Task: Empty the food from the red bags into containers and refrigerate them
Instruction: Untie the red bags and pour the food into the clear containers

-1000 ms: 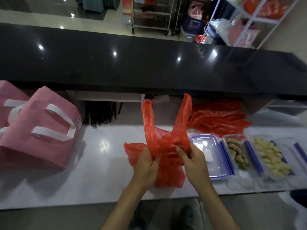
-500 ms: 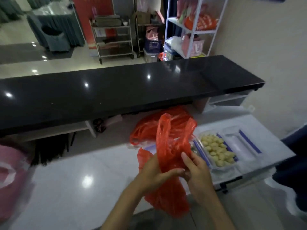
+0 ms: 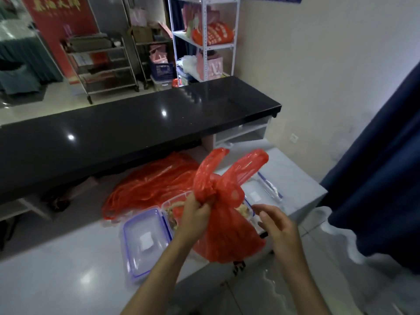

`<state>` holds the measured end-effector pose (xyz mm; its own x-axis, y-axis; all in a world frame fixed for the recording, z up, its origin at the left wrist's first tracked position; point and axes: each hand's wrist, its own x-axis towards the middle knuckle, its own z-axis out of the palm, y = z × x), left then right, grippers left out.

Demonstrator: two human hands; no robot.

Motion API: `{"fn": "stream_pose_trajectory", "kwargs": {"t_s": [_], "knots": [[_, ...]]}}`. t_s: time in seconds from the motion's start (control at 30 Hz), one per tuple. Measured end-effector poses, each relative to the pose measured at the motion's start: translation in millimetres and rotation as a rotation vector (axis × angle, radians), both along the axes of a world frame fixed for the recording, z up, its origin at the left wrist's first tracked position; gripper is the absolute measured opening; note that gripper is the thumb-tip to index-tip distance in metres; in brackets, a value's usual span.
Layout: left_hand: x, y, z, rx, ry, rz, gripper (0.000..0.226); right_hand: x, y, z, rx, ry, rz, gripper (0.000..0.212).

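1. Fingers point(image 3: 200, 206) of the left hand point(image 3: 193, 218) are clenched around the gathered neck of the red bag point(image 3: 227, 228), just under its two handles.
2. Half a second ago both hands pinched the bag; now the right hand point(image 3: 276, 226) has let go. Its fingers are spread and released, beside the bag and not touching it.
3. The bag now hangs from the left hand only, above the counter edge point(image 3: 56, 280), in front of the open containers point(image 3: 168, 205). It looks flat and light, so I judge it is already emptied.
4. Food is visible in the containers behind the bag, but the bag hides most of it.
5. One lid point(image 3: 145, 242) lies on the counter to the left, another lid point(image 3: 268, 189) to the right. More red bags point(image 3: 150, 185) lie crumpled behind.
6. The view has also turned to the right since one second ago.
7. My judgement: the pouring seems finished for this bag. The next steps would be to put it aside, close the lids and bring the containers to the fridge, which I cannot see.
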<state>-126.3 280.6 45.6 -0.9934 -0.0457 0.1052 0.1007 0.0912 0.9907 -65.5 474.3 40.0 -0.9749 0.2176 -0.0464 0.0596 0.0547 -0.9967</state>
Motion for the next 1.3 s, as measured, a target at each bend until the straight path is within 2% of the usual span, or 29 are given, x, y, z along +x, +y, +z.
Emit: {"fn": "stream_pose_trajectory", "kwargs": {"t_s": [0.07, 0.13, 0.23, 0.33, 0.43, 0.73, 0.9, 1.03, 1.2, 1.3], "knots": [[-15.0, 18.2, 6.0, 0.110, -0.023, 0.027, 0.033, -8.2, 22.4, -10.1, 0.070, -0.096, 0.007, 0.019], [-31.6, 36.0, 11.4, 0.220, -0.055, 0.052, 0.023, -18.7, 38.9, -19.1, 0.054, -0.233, 0.046, 0.021], [-61.1, 61.5, 14.0, 0.332, -0.093, 0.078, 0.015, -37.0, 55.9, -25.7, -0.150, -0.424, 0.076, 0.033], [-89.8, 91.6, 7.1, 0.424, -0.142, 0.087, 0.014, -58.9, 74.6, -28.8, -0.393, -0.515, 0.061, 0.041], [-117.1, 122.5, -1.8, 0.497, -0.241, 0.048, 0.016, -87.8, 96.6, -22.4, -0.444, -0.546, 0.039, 0.040], [-191.1, 175.3, -31.5, 0.657, -0.403, 0.095, 0.013, -160.3, 159.5, -22.1, -0.247, -0.519, -0.101, 0.027], [-211.5, 188.9, -59.7, 0.721, -0.524, 0.214, 0.016, -185.5, 177.4, -29.1, -0.136, -0.537, -0.011, 0.027], [-222.6, 197.4, -90.6, 0.656, -0.581, 0.266, 0.019, -209.4, 197.1, -28.6, -0.091, -0.603, 0.194, 0.031], [-223.3, 202.3, -114.8, 0.359, -0.540, 0.335, 0.015, -241.1, 207.1, -37.9, -0.022, -0.716, 0.471, 0.030], [-214.5, 202.0, -110.1, 0.247, -0.463, 0.383, 0.031, -257.8, 208.3, -46.6, -0.027, -0.727, 0.558, 0.029]]}}
